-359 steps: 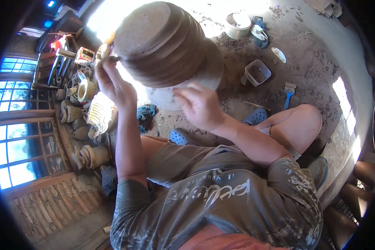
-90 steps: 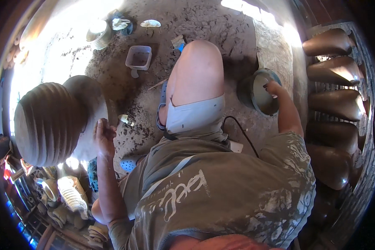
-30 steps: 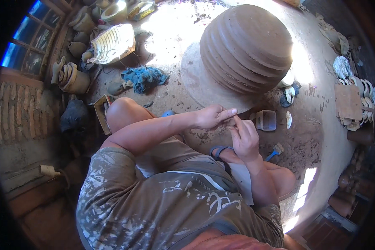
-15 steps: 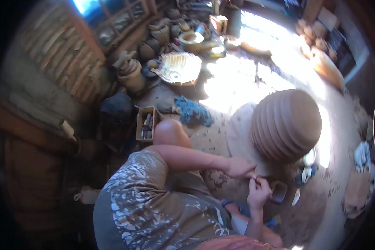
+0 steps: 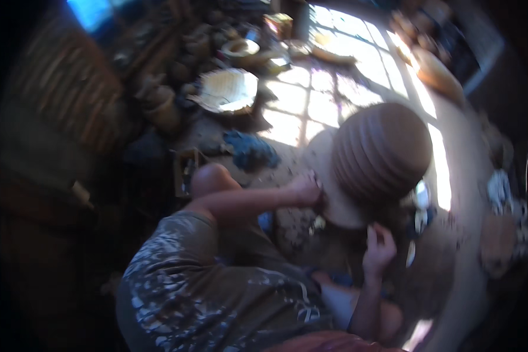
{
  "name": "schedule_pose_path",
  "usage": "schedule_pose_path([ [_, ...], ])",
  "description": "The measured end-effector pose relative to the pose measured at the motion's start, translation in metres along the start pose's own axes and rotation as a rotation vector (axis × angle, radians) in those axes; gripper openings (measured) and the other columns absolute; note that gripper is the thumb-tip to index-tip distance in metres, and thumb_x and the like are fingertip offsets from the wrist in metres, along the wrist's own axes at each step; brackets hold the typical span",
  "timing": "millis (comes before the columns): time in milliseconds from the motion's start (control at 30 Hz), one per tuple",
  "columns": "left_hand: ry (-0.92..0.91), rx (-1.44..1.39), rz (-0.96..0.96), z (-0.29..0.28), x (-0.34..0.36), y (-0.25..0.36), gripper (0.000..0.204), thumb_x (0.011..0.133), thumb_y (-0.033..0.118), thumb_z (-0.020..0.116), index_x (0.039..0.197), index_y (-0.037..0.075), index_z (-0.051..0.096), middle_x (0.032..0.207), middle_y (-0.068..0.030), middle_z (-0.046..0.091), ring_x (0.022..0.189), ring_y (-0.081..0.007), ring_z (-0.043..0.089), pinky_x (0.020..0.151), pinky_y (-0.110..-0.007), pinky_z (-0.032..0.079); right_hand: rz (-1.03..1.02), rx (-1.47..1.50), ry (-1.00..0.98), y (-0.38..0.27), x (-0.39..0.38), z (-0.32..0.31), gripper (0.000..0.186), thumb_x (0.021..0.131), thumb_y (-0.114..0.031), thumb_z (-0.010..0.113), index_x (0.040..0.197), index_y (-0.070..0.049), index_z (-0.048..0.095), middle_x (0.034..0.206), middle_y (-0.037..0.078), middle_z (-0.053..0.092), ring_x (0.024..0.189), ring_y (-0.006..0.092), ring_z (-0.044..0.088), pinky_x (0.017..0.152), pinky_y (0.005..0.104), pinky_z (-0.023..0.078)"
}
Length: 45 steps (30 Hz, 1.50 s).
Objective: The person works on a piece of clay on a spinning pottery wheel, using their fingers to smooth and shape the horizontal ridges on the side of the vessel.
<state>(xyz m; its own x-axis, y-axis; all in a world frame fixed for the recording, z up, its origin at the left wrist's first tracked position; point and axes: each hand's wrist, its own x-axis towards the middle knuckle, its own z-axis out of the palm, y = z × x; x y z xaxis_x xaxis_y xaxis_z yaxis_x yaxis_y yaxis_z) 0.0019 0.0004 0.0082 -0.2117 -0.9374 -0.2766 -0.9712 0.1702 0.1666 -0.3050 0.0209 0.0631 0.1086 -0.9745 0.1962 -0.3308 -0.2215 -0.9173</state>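
A large brown clay pot (image 5: 382, 154), ridged with rings and rounded on top, rests on a pale round disc (image 5: 341, 214). Over the disc's left edge is my left hand (image 5: 306, 189), its fingers curled closed. My right hand (image 5: 380, 251) is raised by the disc's near right edge, below the pot, with thumb and fingertips pinched together. Both hands are apart from the pot's wall. Whatever they pinch, perhaps something thin, is too small and blurred to make out.
A blue cloth (image 5: 249, 151) and a small box of tools (image 5: 186, 173) lie left of the disc. Farther back are a wide pale basin (image 5: 226, 90) and several pots. Pale rags (image 5: 500, 190) and a brown slab (image 5: 498, 237) lie at the right.
My hands, together before, have moved apart: the left went up and left to the disc's edge, the right slightly right. The whole view has shifted and blurred.
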Motion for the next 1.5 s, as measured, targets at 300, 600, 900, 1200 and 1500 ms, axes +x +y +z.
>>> schedule_pose_path([
  [300, 0.347, 0.057, 0.107, 0.048, -0.005, 0.032, 0.042, 0.098, 0.031, 0.055, 0.111, -0.009, 0.06, 0.131, -0.041, 0.055, 0.12, -0.0504, 0.06, 0.096, -0.053, 0.053, -0.492, -0.266, 0.093, -0.076, 0.028, 0.029, 0.014, 0.089, 0.0, 0.078, 0.104, 0.001, 0.078, 0.095, 0.012, 0.074, 0.086, 0.0252, 0.073, 0.077, 0.0347, 0.059],
  [600, 0.213, 0.15, 0.142, 0.053, -0.008, 0.059, 0.041, 0.096, 0.024, 0.056, 0.114, -0.012, 0.059, 0.146, -0.0474, 0.046, 0.129, -0.0557, 0.056, 0.096, -0.055, 0.055, -0.948, -0.647, 0.208, -0.087, 0.057, 0.056, 0.02, 0.078, -0.007, 0.085, 0.098, -0.01, 0.079, 0.094, 0.0, 0.069, 0.088, 0.0217, 0.067, 0.078, 0.0365, 0.051],
  [900, 0.114, 0.156, 0.094, 0.046, -0.005, 0.066, 0.048, 0.1, 0.032, 0.057, 0.123, -0.011, 0.059, 0.151, -0.0469, 0.042, 0.137, -0.0574, 0.051, 0.097, -0.058, 0.054, -0.997, -0.829, 0.218, -0.09, 0.072, 0.06, 0.017, 0.079, -0.013, 0.083, 0.096, -0.015, 0.078, 0.092, -0.003, 0.066, 0.093, 0.0175, 0.064, 0.087, 0.0391, 0.043],
  [1200, 0.142, 0.135, 0.032, 0.045, -0.002, 0.055, 0.041, 0.096, 0.024, 0.058, 0.119, -0.009, 0.063, 0.152, -0.0412, 0.046, 0.139, -0.0516, 0.051, 0.099, -0.057, 0.053, -1.026, -0.859, 0.238, -0.092, 0.078, 0.071, 0.012, 0.08, -0.016, 0.081, 0.09, -0.017, 0.076, 0.092, -0.005, 0.066, 0.092, 0.0163, 0.062, 0.089, 0.039, 0.04],
  [1500, 0.205, 0.202, 0.068, 0.038, -0.006, 0.009, 0.036, 0.096, 0.024, 0.061, 0.119, -0.005, 0.064, 0.155, -0.0308, 0.048, 0.144, -0.0392, 0.049, 0.101, -0.052, 0.051, -1.049, -0.812, 0.195, -0.089, 0.079, 0.062, 0.015, 0.078, -0.014, 0.081, 0.093, -0.016, 0.077, 0.093, -0.006, 0.066, 0.091, 0.0154, 0.062, 0.089, 0.0387, 0.04],
])
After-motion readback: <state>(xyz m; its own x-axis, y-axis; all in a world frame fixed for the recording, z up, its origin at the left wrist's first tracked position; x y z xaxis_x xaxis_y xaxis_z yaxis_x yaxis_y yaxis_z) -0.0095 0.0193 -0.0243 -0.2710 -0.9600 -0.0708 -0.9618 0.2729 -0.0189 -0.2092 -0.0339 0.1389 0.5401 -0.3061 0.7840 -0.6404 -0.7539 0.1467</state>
